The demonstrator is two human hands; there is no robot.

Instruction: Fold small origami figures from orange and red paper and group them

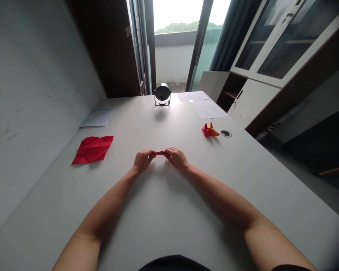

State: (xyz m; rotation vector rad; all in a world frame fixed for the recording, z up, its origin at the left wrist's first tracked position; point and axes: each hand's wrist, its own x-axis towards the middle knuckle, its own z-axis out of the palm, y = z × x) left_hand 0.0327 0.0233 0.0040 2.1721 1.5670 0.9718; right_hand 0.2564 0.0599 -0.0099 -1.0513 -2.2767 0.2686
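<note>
A narrow folded piece of red paper spans the gap between my two hands, a little above the white table. My left hand pinches its left end, and my right hand pinches the right end. The fingers cover both ends, so only the middle strip shows. Over to the left lies a creased red sheet of paper, apart from my hands. Beyond my right hand stands a small red and orange folded paper figure.
A roll of tape lies beside the paper figure. White papers rest at the back right, another stack at the back left by the wall. A round black and silver device on a stand is at the far edge. Cabinets stand on the right.
</note>
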